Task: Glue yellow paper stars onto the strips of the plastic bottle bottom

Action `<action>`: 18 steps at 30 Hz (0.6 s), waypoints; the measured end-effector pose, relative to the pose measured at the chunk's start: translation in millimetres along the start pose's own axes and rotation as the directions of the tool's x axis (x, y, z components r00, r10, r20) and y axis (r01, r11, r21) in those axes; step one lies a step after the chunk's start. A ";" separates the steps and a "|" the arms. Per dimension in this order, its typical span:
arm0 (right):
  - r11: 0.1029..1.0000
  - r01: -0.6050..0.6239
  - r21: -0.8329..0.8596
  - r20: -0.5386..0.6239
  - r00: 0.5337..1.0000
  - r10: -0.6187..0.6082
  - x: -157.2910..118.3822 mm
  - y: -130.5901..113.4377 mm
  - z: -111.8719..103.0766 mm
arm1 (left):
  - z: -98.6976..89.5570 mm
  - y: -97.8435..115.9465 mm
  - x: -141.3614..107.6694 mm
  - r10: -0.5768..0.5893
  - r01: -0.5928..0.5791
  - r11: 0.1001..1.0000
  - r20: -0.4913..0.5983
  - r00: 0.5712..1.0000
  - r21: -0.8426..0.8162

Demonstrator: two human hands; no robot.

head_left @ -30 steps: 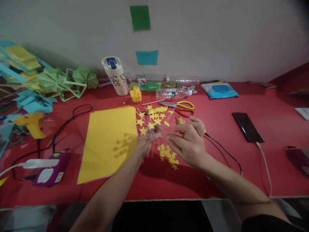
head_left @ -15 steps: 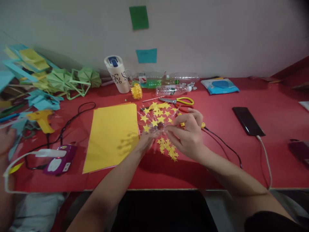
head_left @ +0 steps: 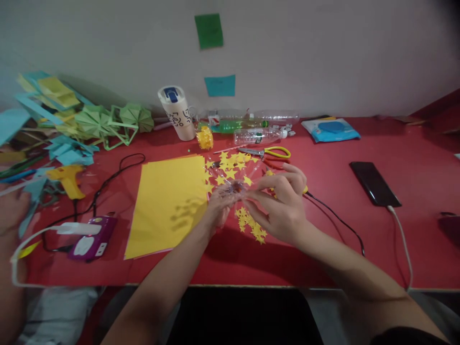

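1. Red tabletop (head_left: 359, 239) runs against a pale wall, on which a green paper square (head_left: 209, 30) and a blue paper rectangle (head_left: 220, 85) are stuck.
2. Left hand (head_left: 217, 207) and right hand (head_left: 282, 206) meet at the table's centre, fingertips together on a clear plastic piece covered with yellow paper stars (head_left: 230, 175). The piece is raised slightly off the table and its centre is pinched between both hands; the exact grip of each finger cannot be told.
3. A loose pile of small yellow paper stars (head_left: 251, 225) lies on the table directly under the hands.
4. A stack of yellow paper sheets (head_left: 168, 201) lies just left of the hands.
5. Yellow-handled scissors (head_left: 268, 153) lie beyond the hands; a black cord (head_left: 338, 220) runs out from under the right hand towards the table's near edge.
6. Along the wall: a white tumbler with a blue lid and black markings (head_left: 178, 114), the markings unreadable; clear plastic bottles lying on their sides (head_left: 257, 135), labels too small to read; a blue wipes packet (head_left: 330, 129).
7. A black phone with a white cable (head_left: 374, 183) lies well to the right.
8. At the left: green and blue folded paper shapes (head_left: 93, 124), a yellow glue gun (head_left: 68, 179), a purple power strip (head_left: 91, 239).
9. Another person's hand (head_left: 10, 211) shows at the far left edge.
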State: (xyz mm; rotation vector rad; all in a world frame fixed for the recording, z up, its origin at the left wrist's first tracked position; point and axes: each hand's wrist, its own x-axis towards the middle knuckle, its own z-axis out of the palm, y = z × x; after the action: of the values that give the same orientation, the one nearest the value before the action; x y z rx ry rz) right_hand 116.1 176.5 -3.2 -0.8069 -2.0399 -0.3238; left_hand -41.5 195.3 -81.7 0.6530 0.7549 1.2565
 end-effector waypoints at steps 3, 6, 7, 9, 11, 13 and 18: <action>1.000 -0.011 0.001 -0.015 1.000 0.011 -0.5 -0.6 0.4 | -0.2 2.7 -1.2 -0.001 0.001 1.000 0.014 1.000 0.011; 1.000 -0.029 0.003 -0.023 0.999 0.029 -1.3 -0.5 0.7 | 0.3 3.9 -1.2 0.000 0.000 0.999 -0.006 1.000 0.033; 0.999 -0.036 0.009 -0.023 0.999 0.036 -1.4 -0.4 0.5 | 0.4 3.8 -0.9 0.000 0.001 0.999 -0.018 1.000 0.036; 0.999 -0.046 0.028 -0.024 0.999 0.047 -1.3 -0.1 -0.9 | 0.4 3.1 -0.1 0.000 0.001 0.999 -0.026 1.000 0.036; 0.998 -0.049 0.044 -0.030 0.998 0.050 -0.6 0.2 -3.4 | 0.1 3.2 0.5 0.005 -0.005 0.999 -0.024 1.000 0.035; 0.997 -0.048 0.053 -0.034 0.998 0.050 0.6 0.7 -6.8 | -0.5 4.6 0.7 0.015 -0.014 0.999 -0.027 1.000 0.045; 0.998 -0.046 0.048 0.000 0.999 0.047 1.8 1.3 -11.8 | -3.7 8.9 0.3 0.016 -0.012 0.996 -0.046 0.999 0.093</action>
State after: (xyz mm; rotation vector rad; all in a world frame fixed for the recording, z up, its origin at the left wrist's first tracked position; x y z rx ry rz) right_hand 123.9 172.3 4.8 -0.8231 -2.0168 -0.2482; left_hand -49.7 197.4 -76.9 0.7072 0.8529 1.2589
